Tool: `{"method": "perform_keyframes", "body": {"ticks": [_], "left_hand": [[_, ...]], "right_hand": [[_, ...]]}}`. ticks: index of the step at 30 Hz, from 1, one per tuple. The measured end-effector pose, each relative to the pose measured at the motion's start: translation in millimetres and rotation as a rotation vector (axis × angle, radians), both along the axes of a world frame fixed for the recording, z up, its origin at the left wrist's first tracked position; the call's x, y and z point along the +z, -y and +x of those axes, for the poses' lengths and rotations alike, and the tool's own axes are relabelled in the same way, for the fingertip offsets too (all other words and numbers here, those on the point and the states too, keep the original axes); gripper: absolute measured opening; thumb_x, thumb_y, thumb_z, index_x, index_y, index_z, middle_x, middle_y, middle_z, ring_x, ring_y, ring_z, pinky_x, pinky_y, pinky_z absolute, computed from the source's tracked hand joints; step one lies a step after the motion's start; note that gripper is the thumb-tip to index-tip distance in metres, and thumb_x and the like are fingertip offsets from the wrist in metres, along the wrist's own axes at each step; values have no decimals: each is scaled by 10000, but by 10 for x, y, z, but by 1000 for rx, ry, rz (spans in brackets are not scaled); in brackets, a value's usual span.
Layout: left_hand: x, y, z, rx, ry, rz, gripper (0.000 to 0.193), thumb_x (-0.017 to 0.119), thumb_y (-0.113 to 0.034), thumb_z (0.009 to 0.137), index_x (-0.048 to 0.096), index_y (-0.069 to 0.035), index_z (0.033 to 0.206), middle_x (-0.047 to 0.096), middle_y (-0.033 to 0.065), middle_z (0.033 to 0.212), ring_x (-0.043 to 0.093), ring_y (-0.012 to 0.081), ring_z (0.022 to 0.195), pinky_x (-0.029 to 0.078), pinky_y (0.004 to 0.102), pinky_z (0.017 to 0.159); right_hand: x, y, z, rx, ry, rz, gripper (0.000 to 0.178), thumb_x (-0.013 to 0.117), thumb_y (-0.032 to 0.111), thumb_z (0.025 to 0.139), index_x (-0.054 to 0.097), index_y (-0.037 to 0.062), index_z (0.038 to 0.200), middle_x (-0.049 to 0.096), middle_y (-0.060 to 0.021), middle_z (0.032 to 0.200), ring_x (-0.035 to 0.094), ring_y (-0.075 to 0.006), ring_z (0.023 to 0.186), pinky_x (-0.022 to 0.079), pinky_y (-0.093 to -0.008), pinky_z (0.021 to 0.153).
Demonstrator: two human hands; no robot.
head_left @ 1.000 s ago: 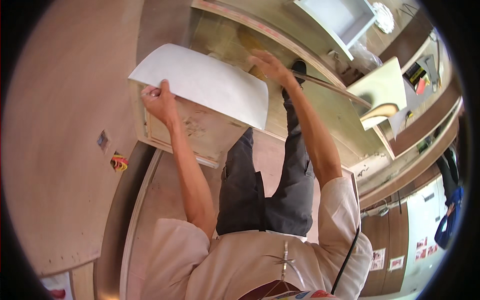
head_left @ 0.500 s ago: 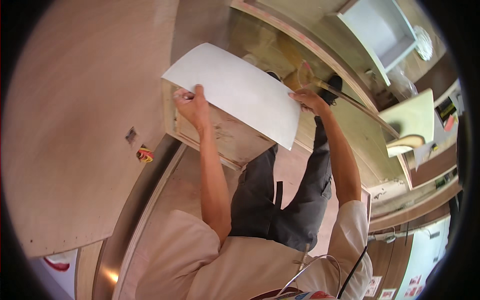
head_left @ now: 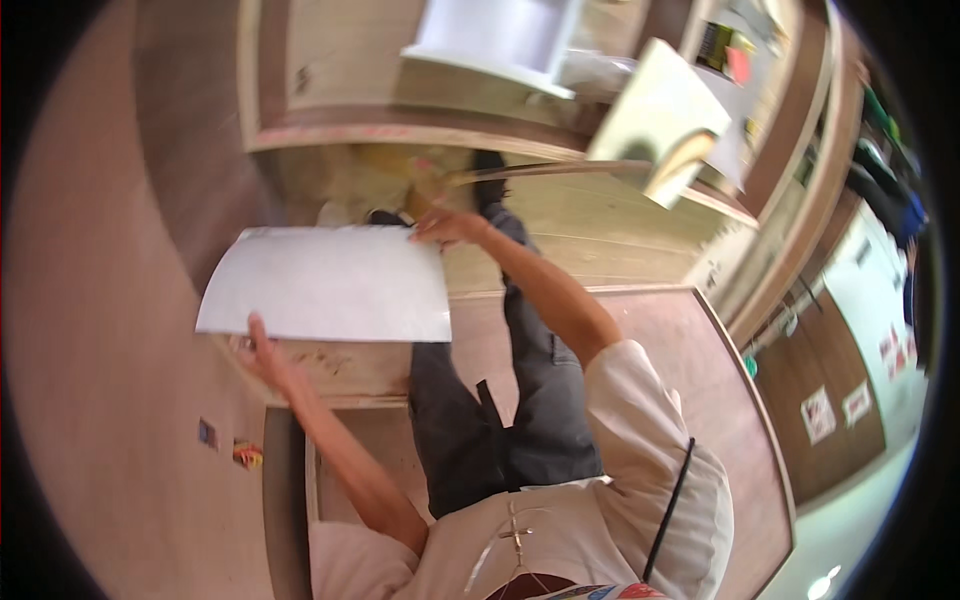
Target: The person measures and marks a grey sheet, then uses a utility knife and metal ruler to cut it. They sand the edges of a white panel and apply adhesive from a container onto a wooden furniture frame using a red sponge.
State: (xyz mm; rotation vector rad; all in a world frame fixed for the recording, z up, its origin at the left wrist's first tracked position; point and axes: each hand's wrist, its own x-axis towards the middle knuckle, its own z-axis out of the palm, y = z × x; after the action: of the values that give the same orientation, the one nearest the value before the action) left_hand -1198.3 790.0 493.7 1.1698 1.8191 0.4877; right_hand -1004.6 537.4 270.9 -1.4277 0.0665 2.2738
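A white sheet, thin and slightly bowed, lies across the top of a wooden box-like unit in front of me. At the sheet's near left edge is my left hand, thumb up over the edge and fingers curled below it. My right hand pinches the sheet at its far right corner. The sheet hides most of the unit's top, and its near side shows stains. My legs in dark trousers are to the right of the unit.
Wires poke out of an opening in the left panel, beside a second opening. Beyond a wooden frame sits a white drawer. A pale board and a thin strip lie at the far right.
My view has turned, so the scene has swung round and the sheet now appears lower left. Both hands stay at the sheet's edges; my left thumb now points up over its near edge.
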Motion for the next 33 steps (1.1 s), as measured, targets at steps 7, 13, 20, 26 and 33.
{"method": "perform_keyframes", "body": {"ticks": [7, 13, 20, 26, 33], "left_hand": [[810, 639, 1268, -188, 371, -58, 492, 560, -123, 976, 314, -4, 1385, 527, 144, 1321, 504, 215, 1201, 398, 358, 1032], [1116, 880, 1841, -617, 731, -298, 444, 504, -110, 1005, 320, -34, 1402, 567, 133, 1278, 550, 183, 1139, 432, 315, 971], [1757, 2011, 2644, -844, 755, -122, 357, 544, -43, 968, 411, -31, 1298, 551, 116, 1266, 539, 175, 1115, 415, 327, 987], [2206, 3349, 3112, -1166, 645, 16, 389, 616, -26, 900, 467, 3, 1258, 609, 140, 1162, 574, 198, 1056, 445, 325, 945], [2562, 4817, 3405, -1422, 825, -139, 403, 634, -24, 883, 486, 5, 1258, 611, 131, 1182, 593, 222, 1041, 464, 332, 929]], "right_hand": [[651, 555, 685, -134, 730, 497, 863, 733, 488, 833, 331, 86, 1482, 515, -195, 1349, 485, -278, 1272, 381, -426, 1089], [2468, 429, 2296, -727, 519, 592, 919, 730, 477, 835, 298, -3, 1488, 451, -181, 1437, 467, -254, 1298, 349, -374, 1108], [3485, 1708, 2528, -857, 621, 355, 590, 764, 334, 833, 582, -33, 1258, 666, -132, 1131, 633, -205, 1029, 503, -337, 905], [4321, 3364, 1884, -1336, 935, 160, 525, 773, 270, 836, 592, -39, 1221, 675, -114, 1077, 653, -183, 935, 537, -325, 827], [4982, 4877, 1330, -1674, 1092, 153, 471, 754, 241, 864, 589, -50, 1195, 675, -109, 1066, 659, -182, 883, 552, -304, 762]]}}
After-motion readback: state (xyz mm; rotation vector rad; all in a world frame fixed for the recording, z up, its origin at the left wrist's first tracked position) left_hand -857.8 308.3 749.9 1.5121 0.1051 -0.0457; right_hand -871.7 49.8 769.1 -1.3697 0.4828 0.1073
